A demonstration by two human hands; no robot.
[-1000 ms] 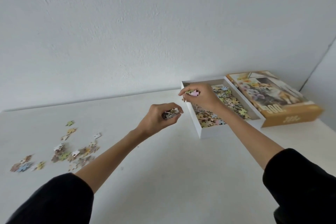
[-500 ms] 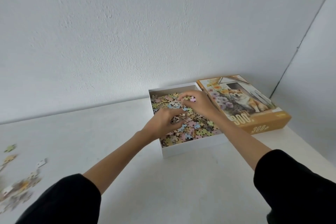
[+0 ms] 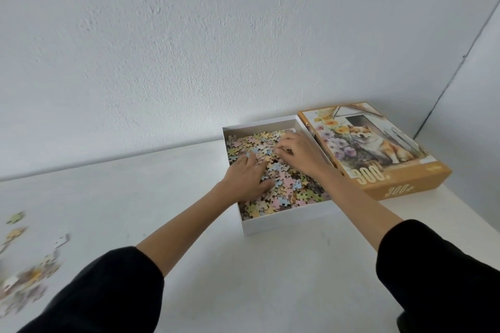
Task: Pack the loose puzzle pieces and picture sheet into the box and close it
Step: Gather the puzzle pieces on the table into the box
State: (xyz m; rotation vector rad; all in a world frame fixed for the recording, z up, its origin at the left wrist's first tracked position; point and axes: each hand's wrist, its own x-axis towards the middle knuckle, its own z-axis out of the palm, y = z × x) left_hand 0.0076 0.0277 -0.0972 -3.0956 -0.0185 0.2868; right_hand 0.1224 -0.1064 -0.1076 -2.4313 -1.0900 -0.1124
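A white open box (image 3: 284, 222) stands on the white table, filled with pastel puzzle pieces (image 3: 289, 189). My left hand (image 3: 247, 177) lies flat on the pieces at the box's left side, fingers spread. Deeper in the box, my right hand (image 3: 297, 153) rests on the pieces with fingers curled down; whether it pinches a piece is hidden. The orange lid (image 3: 376, 149) with a dog picture lies to the right, touching the box. Several loose pieces (image 3: 29, 276) are scattered at the table's far left, blurred. No picture sheet is visible.
A white wall runs along the back edge of the table (image 3: 243, 273), and a second wall meets it at the right behind the lid. My black sleeves fill the lower corners of the view.
Both hands moved from above the table down into the box and released the pieces they carried. My view swung right, pushing the loose pieces to the left edge.
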